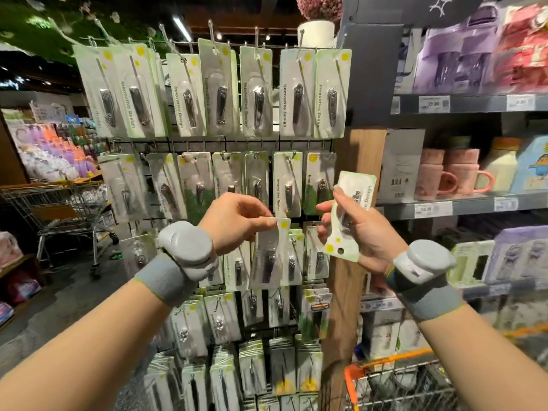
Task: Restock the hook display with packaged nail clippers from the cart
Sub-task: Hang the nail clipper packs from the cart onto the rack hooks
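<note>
Head cam: my left hand (237, 222) pinches the top edge of 1 nail clipper pack (268, 256) at the hook display (225, 137), 3rd row. My right hand (355, 229) holds 2nd pack (351, 215) upside down, fingers curled round it, just beside the wooden post (350, 161). Orange-rimmed cart (394, 381) sits below-right.

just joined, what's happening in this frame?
A person is restocking a hook display of packaged nail clippers. The left hand pinches the top of one pack in front of the third row, apparently at a hook. The right hand grips a spare pack upside down, hang hole at the bottom, off the display. An orange-rimmed cart sits at lower right, its contents blurred.
</note>
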A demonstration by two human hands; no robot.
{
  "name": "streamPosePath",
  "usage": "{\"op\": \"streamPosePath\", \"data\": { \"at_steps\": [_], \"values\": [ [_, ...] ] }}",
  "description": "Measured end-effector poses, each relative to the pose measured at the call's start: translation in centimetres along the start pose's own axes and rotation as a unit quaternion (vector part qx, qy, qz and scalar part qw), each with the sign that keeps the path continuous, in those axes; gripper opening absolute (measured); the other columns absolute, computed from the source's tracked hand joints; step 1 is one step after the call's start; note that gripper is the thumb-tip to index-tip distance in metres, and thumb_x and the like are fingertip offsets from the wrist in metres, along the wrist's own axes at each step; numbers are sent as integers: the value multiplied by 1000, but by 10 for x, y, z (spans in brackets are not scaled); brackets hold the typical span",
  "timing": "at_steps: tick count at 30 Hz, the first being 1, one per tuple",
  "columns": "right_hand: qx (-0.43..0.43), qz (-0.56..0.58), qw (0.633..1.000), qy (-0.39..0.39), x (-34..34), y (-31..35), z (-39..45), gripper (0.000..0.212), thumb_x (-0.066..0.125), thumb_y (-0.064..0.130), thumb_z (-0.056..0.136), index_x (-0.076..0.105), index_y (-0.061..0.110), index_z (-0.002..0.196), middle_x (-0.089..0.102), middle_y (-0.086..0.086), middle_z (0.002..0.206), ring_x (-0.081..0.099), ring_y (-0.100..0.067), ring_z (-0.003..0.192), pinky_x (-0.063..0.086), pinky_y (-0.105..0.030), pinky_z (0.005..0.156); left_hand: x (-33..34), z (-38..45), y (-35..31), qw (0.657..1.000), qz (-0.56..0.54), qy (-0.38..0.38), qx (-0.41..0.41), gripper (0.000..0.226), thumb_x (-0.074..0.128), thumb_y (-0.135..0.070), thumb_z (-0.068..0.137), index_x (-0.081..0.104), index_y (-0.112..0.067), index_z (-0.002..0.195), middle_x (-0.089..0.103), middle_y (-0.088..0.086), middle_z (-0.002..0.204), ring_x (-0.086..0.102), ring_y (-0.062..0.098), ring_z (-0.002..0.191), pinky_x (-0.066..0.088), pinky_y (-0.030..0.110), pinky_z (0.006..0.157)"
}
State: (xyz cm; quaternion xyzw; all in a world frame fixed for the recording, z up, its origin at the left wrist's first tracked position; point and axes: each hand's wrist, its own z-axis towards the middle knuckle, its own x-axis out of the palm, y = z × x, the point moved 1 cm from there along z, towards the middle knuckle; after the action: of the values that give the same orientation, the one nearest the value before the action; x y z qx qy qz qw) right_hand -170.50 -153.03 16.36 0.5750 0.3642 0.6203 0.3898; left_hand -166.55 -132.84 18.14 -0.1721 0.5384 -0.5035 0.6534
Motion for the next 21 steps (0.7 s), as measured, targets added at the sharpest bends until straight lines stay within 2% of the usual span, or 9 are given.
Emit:
{"op": "streamPosePath", "data": {
  "at_steps": [4,6,9,12,15,19,21],
  "values": [
    [-32,16,999,-24,-21,-2,2,3,62,4,83,60,2,84,56,-9,62,56,-18,54,53,-27,58,29,13,-3,998,50,25,7,10,75,-15,78,71,-17,69,68,4,67,58,15,62,55,33,68],
    [-61,-10,998,-27,-27,-1,4,8,59,-6,83,58,2,81,57,-10,62,56,-19,54,52,-26,57,39,19,-9,994,100,23,29,6,76,-20,77,72,-20,73,70,3,74,61,16,70,52,32,76],
    [-93,-113,988,-51,-41,-1,7,8,64,-8,80,62,-1,83,63,-14,72,61,-22,66,54,-28,65,59,28,-18,986,154,30,55,7,76,-24,78,74,-18,82,71,-1,80,64,14,80,50,26,80],
    [-118,-214,967,-70,-47,-1,9,15,67,-11,77,64,-10,92,67,-15,84,66,-15,71,58,-24,68,71,34,-20,980,185,41,59,9,75,-24,78,75,-18,85,70,-4,80,65,13,83,51,28,84],
    [-124,-256,957,-63,-54,-1,13,14,66,-15,75,65,-11,88,67,-13,79,66,-7,64,53,-18,60,85,42,-19,975,210,45,64,9,75,-25,78,75,-19,84,68,-5,77,64,15,84,50,30,85],
    [-118,-291,946,-84,-62,-3,21,14,68,-14,75,63,-1,76,64,-9,73,63,0,57,50,-13,55,97,48,-15,962,259,53,67,11,73,-23,81,75,-20,91,73,-1,93,64,16,93,42,21,90],
    [-116,-314,937,-97,-67,-6,26,14,69,-12,75,64,0,76,63,-8,73,62,-3,59,51,-13,56,101,50,-14,958,270,60,77,11,72,-18,82,75,-18,92,73,0,94,66,16,93,48,26,91]
  ]
}}
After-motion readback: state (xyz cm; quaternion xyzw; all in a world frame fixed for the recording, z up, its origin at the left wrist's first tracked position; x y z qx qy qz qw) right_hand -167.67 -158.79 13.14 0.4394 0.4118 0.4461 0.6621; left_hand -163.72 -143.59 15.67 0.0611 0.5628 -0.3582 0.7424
